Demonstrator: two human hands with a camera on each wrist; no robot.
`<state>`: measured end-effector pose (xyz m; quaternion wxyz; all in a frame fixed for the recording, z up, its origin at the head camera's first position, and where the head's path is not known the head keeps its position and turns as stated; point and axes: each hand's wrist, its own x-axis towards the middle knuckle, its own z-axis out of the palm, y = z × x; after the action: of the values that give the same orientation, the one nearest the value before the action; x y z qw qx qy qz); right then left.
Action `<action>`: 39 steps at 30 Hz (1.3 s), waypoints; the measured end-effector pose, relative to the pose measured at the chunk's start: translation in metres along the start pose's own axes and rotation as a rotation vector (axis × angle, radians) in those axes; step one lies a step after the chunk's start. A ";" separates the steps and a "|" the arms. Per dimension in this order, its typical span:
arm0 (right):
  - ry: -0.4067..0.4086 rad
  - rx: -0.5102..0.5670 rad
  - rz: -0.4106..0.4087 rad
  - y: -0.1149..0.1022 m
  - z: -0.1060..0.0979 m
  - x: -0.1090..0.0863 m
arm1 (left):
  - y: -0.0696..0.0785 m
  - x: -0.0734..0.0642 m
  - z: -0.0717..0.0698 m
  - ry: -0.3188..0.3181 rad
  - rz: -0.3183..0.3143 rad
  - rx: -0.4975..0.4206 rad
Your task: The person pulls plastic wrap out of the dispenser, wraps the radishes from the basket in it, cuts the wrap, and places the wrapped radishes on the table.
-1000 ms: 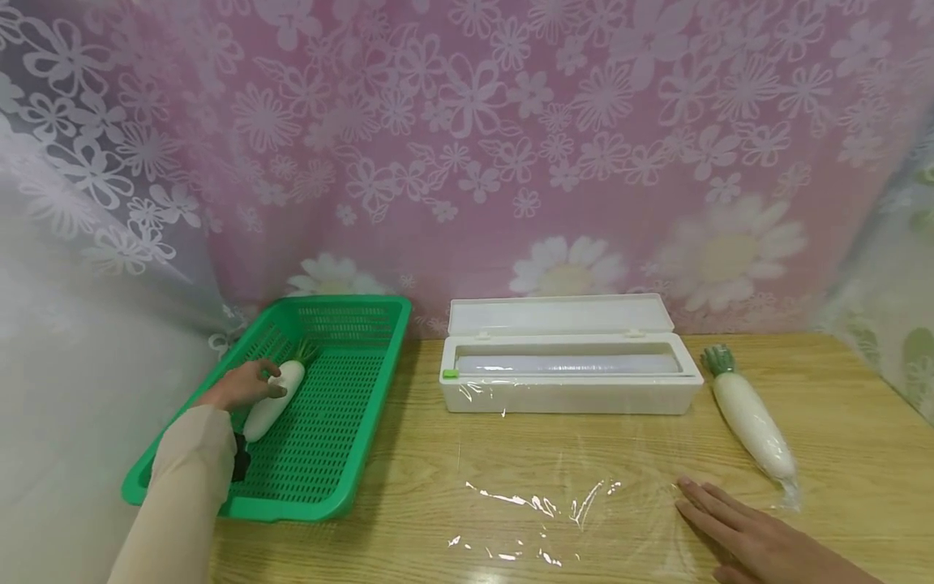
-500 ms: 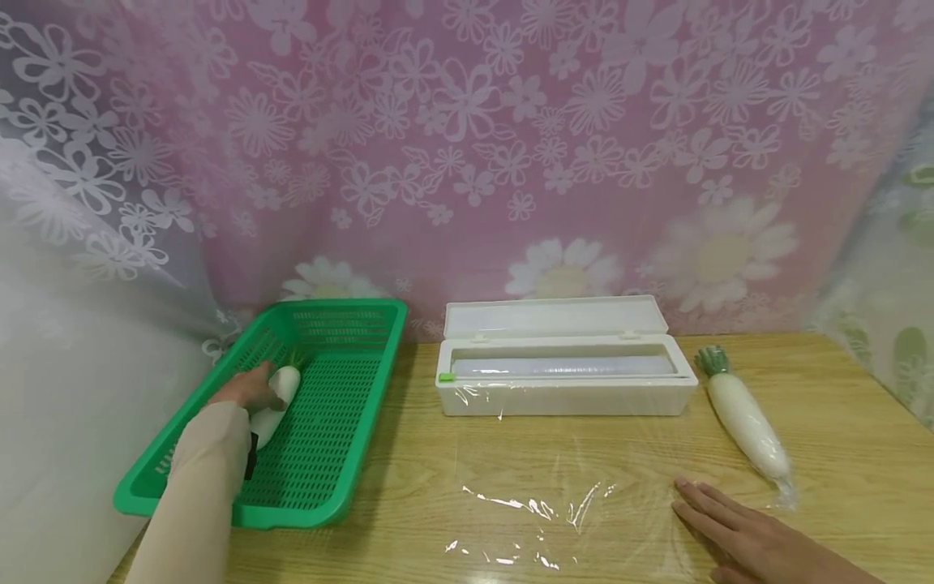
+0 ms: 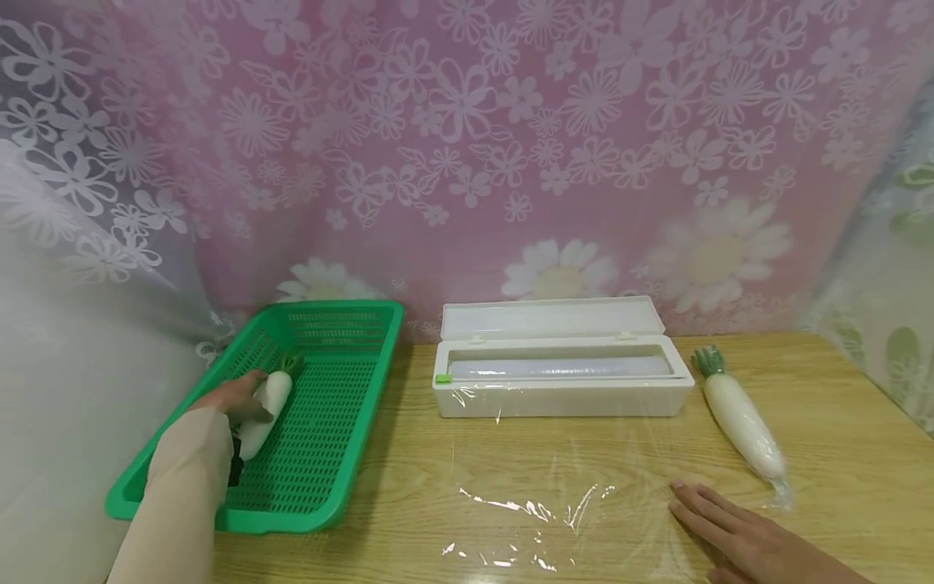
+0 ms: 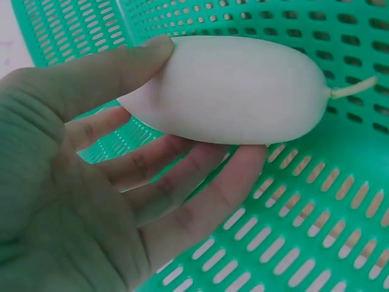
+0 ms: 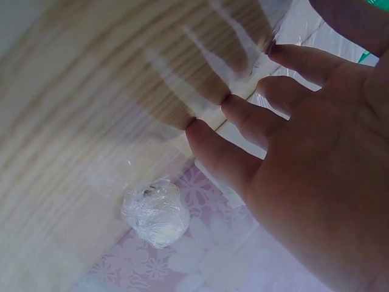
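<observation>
In the green basket, my left hand grips a white radish with a short green top. The left wrist view shows the thumb on one side of the radish and the fingers along the other, with its thin root pointing right. My right hand rests with straight fingers on clear cling film spread over the table. Its fingertips touch the surface in the right wrist view. A second radish, wrapped in film, lies just beyond the right hand.
The green basket stands at the left of the wooden table. At the back middle sits a white cling film box, lid up, a roll inside. A pink flowered curtain hangs behind.
My left hand has come down from above the radish and taken hold of it. The radish has shifted slightly toward me. My right hand has stayed in place on the film.
</observation>
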<state>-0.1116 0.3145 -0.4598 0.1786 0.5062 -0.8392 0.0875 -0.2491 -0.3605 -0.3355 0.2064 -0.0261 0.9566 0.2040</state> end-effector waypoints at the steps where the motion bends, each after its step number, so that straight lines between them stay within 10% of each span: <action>1: 0.003 -0.002 -0.004 0.000 0.000 0.000 | 0.000 -0.001 0.000 0.009 0.009 0.001; 39: 0.000 0.011 -0.034 0.003 0.001 0.001 | 0.033 -0.026 0.005 -0.005 0.161 -0.283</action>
<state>-0.1147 0.3144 -0.4597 0.1774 0.5213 -0.8300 0.0891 -0.2279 -0.3288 -0.3161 0.1863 0.0221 0.9167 0.3527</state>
